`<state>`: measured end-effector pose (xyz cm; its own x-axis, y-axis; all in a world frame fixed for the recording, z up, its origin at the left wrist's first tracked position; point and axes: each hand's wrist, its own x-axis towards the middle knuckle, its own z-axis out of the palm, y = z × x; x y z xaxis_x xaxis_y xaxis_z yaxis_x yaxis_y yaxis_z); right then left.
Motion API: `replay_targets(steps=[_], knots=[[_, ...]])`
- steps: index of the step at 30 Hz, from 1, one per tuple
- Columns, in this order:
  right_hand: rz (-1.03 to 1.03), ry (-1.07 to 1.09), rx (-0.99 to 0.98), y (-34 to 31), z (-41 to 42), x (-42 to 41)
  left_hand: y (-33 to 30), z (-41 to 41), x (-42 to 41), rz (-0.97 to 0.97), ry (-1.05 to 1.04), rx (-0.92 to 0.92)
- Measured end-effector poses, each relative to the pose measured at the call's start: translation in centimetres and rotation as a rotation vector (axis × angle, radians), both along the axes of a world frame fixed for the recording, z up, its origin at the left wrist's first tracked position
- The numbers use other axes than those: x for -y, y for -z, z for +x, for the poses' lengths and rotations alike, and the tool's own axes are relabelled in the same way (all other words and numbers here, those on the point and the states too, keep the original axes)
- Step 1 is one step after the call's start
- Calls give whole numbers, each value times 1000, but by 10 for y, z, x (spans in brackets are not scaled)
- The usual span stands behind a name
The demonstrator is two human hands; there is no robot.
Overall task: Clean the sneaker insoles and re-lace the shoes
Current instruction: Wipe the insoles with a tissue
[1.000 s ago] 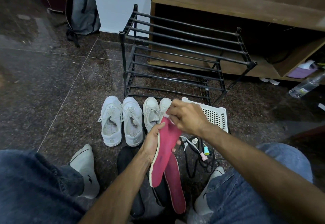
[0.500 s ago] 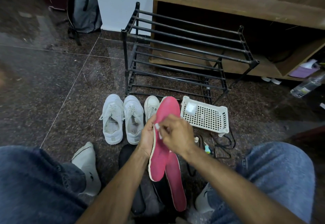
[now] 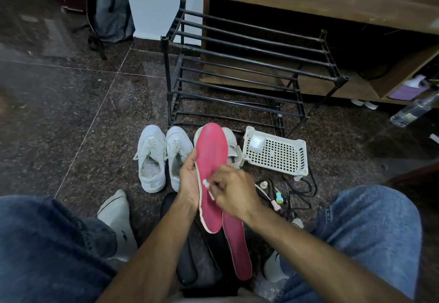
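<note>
L hand holds the pink insole upright by its left edge, grip curled round it, above the floor between the knees. R hand pinches a small white wipe against the insole mid-face. Second pink insole lies on floor below. White sneakers stand just behind, beside white basket.

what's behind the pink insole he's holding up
Behind the raised pink foam insole, held by the left hand, stands a second pair of white sneakers. Only their edges show; laces and insides are covered.
</note>
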<state>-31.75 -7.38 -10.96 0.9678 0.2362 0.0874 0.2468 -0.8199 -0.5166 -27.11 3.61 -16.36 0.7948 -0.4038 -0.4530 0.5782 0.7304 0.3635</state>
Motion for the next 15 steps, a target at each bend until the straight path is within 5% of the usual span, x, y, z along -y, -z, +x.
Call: replay_targets(steps=[5,11,15], knots=[[-17,-174,-160,19,-40,8,-3,7,-1,-43,-58,-2],[326,127,-155,29,-22,12,-16,19,-8,-148,-280,-20],[366,214,-193,31,-10,12,-6,18,-9,-74,-311,-121]])
